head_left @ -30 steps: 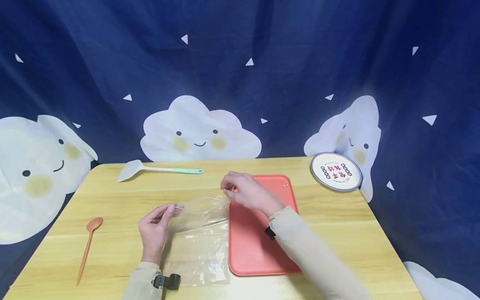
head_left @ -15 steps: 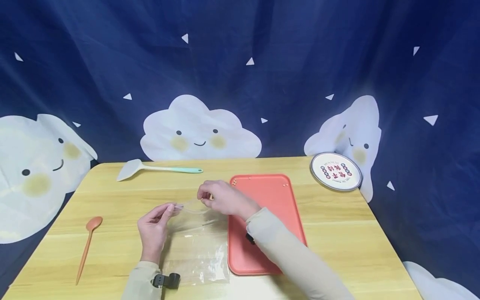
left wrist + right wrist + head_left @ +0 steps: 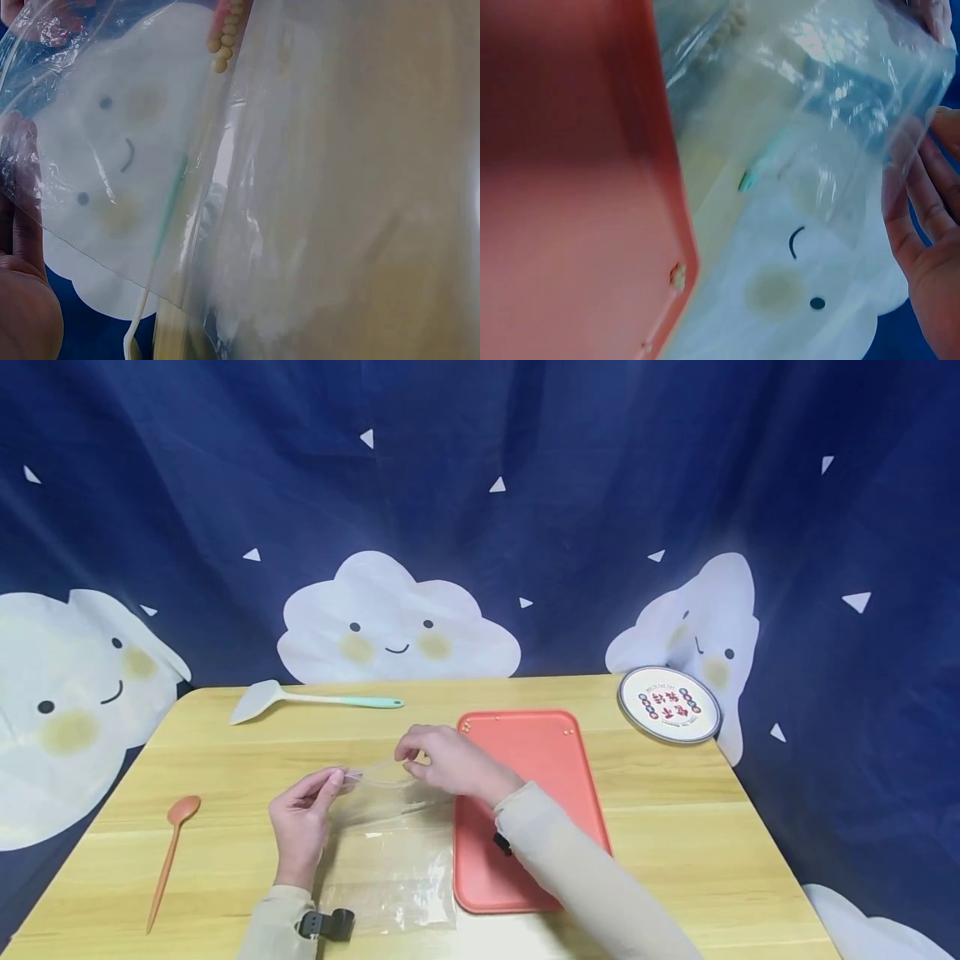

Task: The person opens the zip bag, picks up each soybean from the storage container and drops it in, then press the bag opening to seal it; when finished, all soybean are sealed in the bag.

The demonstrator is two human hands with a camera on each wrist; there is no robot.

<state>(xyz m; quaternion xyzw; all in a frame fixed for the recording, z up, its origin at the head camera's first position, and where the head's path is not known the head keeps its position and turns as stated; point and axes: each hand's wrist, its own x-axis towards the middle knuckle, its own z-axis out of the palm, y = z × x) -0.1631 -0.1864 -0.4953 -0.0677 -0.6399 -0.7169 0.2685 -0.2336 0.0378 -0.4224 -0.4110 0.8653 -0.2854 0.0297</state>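
1. Lying just beside the right edge of the clear bag (image 3: 390,860), a coral tray (image 3: 536,756) takes up part of the bench (image 3: 697,827); the right sleeve (image 3: 592,877) crosses over it, and a few pale balls (image 3: 466,727) sit along its far end.
2. Well apart from the hands are a spoon (image 3: 169,856) on the left, a spatula (image 3: 315,697) by the far edge and a printed plate (image 3: 670,704) near the far right corner.
3. Resting partly on the bench, the bag reaches from between the 2 hands back toward the person, its mouth lifted.
4. The left hand (image 3: 303,818) pinches the rim between thumb and fingers; the right hand (image 3: 453,762) has bent fingers at the rim's other side (I cannot tell if it grips).
5. Its mouth lies at the far end, and its long axis runs roughly away from the person.
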